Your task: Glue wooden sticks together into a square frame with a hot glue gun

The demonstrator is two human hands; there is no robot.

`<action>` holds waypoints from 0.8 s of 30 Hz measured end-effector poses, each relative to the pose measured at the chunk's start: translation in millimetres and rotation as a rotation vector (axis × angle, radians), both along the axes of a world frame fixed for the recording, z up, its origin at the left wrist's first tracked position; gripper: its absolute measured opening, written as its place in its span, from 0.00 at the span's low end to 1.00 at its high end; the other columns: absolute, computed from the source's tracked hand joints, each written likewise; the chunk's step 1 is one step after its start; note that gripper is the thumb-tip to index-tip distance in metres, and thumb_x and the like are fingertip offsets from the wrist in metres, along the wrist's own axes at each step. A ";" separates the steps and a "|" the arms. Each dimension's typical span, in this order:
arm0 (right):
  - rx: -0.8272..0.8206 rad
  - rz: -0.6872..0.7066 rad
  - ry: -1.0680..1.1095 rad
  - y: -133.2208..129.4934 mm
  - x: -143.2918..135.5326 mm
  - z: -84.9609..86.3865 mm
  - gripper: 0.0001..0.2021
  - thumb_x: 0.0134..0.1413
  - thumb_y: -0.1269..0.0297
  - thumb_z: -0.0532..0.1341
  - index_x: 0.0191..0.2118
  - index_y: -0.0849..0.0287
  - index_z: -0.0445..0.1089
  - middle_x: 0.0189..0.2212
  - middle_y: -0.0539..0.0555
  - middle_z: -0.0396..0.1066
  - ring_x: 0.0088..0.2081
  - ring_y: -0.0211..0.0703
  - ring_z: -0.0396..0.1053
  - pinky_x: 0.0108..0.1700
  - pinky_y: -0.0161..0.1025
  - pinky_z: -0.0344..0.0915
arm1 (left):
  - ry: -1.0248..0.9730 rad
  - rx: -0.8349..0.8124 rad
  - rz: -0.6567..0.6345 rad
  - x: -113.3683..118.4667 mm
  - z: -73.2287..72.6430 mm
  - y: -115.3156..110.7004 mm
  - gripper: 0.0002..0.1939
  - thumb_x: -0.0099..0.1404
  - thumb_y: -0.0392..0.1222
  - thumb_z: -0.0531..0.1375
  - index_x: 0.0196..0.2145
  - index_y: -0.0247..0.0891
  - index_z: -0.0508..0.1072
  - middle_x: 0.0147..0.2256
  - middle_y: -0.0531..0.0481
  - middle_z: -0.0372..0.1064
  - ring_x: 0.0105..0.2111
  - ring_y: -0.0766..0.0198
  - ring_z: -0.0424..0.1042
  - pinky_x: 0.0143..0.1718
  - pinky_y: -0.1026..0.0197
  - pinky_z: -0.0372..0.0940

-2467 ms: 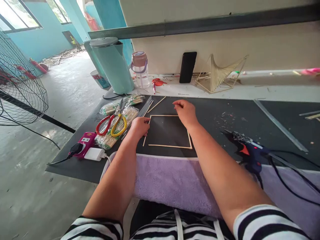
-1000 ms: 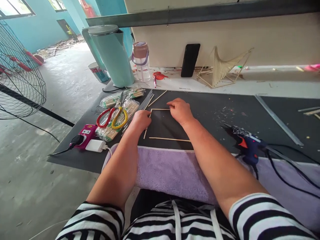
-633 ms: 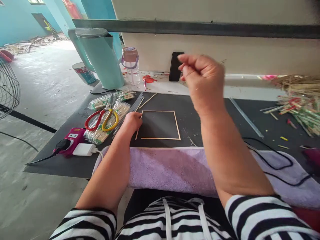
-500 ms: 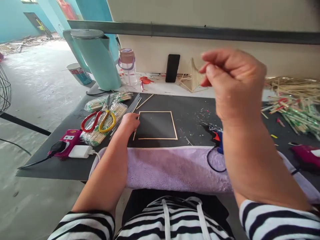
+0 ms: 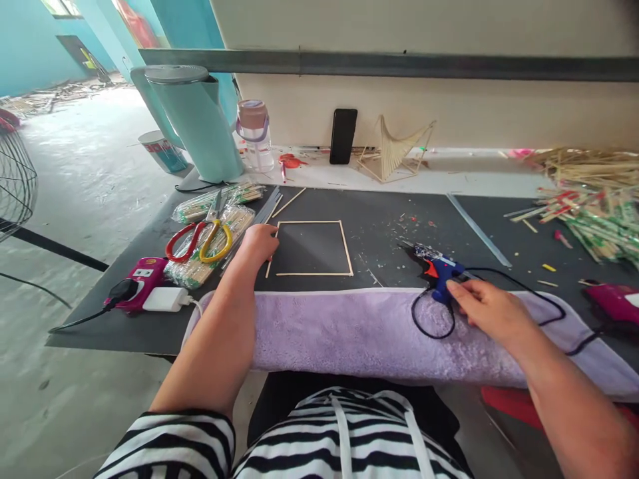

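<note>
A square outline of thin wooden sticks (image 5: pixel 314 274) lies flat on the dark tabletop. At its lower left corner, a small gap shows between the left stick and the bottom one. My left hand (image 5: pixel 260 243) is closed at the left stick, its fingertips partly hidden. On the right, my right hand (image 5: pixel 486 307) has thumb and fingers on the handle end of a blue glue gun (image 5: pixel 442 271) with an orange trigger. The gun rests with its nozzle pointing left, its handle over the purple towel (image 5: pixel 339 332).
Scissors (image 5: pixel 214 233) lie on bagged sticks at left, near a pink power strip (image 5: pixel 144 274), a kettle (image 5: pixel 194 126) and a bottle (image 5: pixel 255 136). Behind stand a phone (image 5: pixel 343 136) and a stick model (image 5: pixel 394 153). Loose sticks (image 5: pixel 594 219) pile at right; a black cord (image 5: pixel 542 283) trails nearby.
My right hand has come down from above the table to the glue gun's handle. My left hand stays at the left stick, and the stick outline looks unmoved.
</note>
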State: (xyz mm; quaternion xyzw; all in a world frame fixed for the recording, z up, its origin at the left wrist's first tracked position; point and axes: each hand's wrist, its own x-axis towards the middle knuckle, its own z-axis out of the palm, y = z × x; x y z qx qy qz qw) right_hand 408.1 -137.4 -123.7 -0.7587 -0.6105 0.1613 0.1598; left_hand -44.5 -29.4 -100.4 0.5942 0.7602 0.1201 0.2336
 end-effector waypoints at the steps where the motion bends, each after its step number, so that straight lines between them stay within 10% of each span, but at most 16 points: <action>1: -0.057 -0.031 -0.007 -0.9 -4.9 2.2 0.19 0.56 0.41 0.55 0.26 0.50 0.69 0.19 0.54 0.72 0.20 0.51 0.70 0.25 0.47 0.63 | 0.004 -0.002 -0.001 0.3 0.3 -0.5 0.33 0.57 0.31 0.56 0.60 0.38 0.73 0.26 0.51 0.75 0.20 0.66 0.71 0.24 0.67 0.66; 12: -0.255 -0.192 0.192 12.5 -22.5 16.7 0.14 0.51 0.56 0.60 0.19 0.54 0.64 0.12 0.49 0.62 0.16 0.39 0.59 0.20 0.37 0.52 | 0.002 -0.003 0.022 -4.0 -3.0 5.2 0.32 0.55 0.31 0.57 0.58 0.40 0.75 0.17 0.56 0.66 0.19 0.62 0.73 0.23 0.67 0.66; 17: -0.181 -0.282 0.864 2.2 -25.0 29.0 0.05 0.47 0.60 0.62 0.27 0.55 0.69 0.25 0.52 0.74 0.22 0.39 0.67 0.24 0.36 0.65 | -0.008 0.013 0.024 -3.0 -3.9 4.4 0.32 0.55 0.31 0.58 0.59 0.40 0.75 0.17 0.55 0.66 0.20 0.63 0.73 0.23 0.68 0.66; 24: -0.002 0.039 1.284 6.2 -50.2 66.8 0.15 0.42 0.59 0.67 0.40 0.50 0.75 0.38 0.52 0.74 0.26 0.35 0.63 0.19 0.31 0.57 | 0.031 -0.015 -0.019 1.4 3.9 -1.4 0.31 0.57 0.31 0.56 0.59 0.38 0.75 0.23 0.53 0.72 0.20 0.66 0.72 0.24 0.68 0.66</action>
